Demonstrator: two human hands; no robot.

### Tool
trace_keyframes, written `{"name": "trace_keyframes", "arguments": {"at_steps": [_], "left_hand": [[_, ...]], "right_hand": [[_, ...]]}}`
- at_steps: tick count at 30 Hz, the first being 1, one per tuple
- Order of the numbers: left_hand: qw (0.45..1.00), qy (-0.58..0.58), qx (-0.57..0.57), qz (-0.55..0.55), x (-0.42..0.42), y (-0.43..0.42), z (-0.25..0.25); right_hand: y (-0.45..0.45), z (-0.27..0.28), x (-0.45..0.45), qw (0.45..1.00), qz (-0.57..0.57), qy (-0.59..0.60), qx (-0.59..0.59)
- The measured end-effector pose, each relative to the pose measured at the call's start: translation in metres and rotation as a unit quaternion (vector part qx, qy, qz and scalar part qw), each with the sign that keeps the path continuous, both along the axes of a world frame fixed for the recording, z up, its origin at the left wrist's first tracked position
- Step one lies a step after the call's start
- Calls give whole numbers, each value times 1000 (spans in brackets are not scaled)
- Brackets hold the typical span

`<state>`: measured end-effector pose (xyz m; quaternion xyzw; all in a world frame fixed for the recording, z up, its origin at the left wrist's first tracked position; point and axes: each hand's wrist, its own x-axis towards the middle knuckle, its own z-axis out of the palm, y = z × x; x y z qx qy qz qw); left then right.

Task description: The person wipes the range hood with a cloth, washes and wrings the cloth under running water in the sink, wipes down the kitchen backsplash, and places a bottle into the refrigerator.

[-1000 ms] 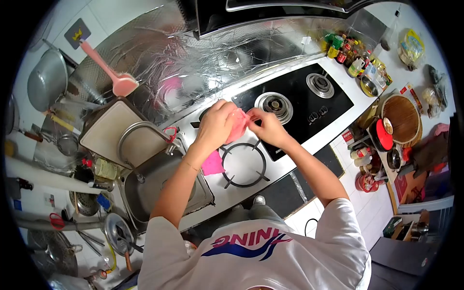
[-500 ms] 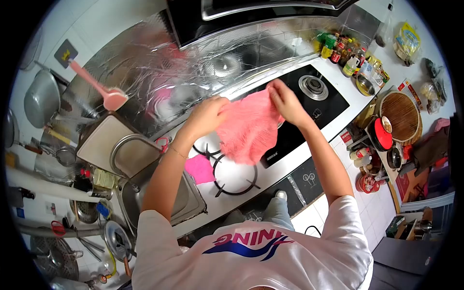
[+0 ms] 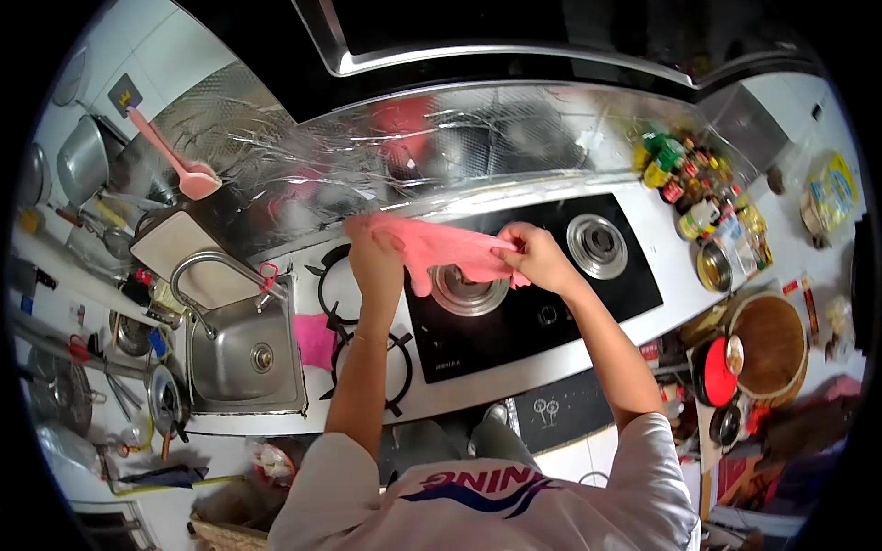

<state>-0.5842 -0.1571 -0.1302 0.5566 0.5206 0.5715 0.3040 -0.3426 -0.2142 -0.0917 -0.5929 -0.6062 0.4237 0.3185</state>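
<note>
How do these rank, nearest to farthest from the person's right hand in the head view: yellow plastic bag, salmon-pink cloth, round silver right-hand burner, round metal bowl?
1. Salmon-pink cloth: pinched in the right hand, extending left.
2. Round silver right-hand burner: just right of the hand.
3. Round metal bowl: farther right.
4. Yellow plastic bag: far right.

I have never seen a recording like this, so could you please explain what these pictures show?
There is no machine: someone is working bare-handed, seen by one camera worn on their head, looking forward and down. The left hand and the right hand hold opposite ends of a salmon-pink cloth above a black stove. On the white counter left of the stove lie two black ring-shaped pan supports; next to them is a bright pink cloth, and farther left a metal sink. Bottles stand farther right.
</note>
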Motion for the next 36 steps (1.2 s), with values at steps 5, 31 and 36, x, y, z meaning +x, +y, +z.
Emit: {"name": "trace_keyframes", "arguments": {"at_steps": [5,31,36], "left_hand": [[987,-105,91,84,-2,51,-34],[906,4,-209,-368,-26,111,-26],[971,17,-206,-118,-23,104,11]], "right_hand": [[87,2,-5,954,-11,-2,299],[114,-100,83,956,-221,186,57],[112,-60,90,880,-143,451,-46]]}}
